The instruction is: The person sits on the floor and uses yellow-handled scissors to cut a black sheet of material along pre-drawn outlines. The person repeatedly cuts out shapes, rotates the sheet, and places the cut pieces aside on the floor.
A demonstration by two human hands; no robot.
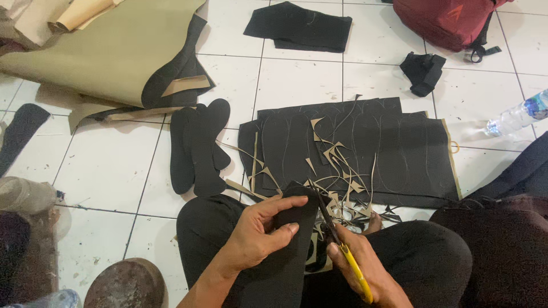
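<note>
The left hand (pixel 260 231) grips a black insole piece (pixel 288 245); the right hand (pixel 357 271) is clamped on yellow-handled scissors (pixel 342 251), trimming it. A stack of cut insoles (pixel 197 145) lies on the tiled floor (pixel 114 171) at left, while the black sheet (pixel 365 151) ahead keeps several traced outlines uncut.

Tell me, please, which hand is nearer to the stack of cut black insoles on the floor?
Left. The left hand holds a black piece just right of the insole stack; the right hand, with the scissors, sits farther right.
</note>
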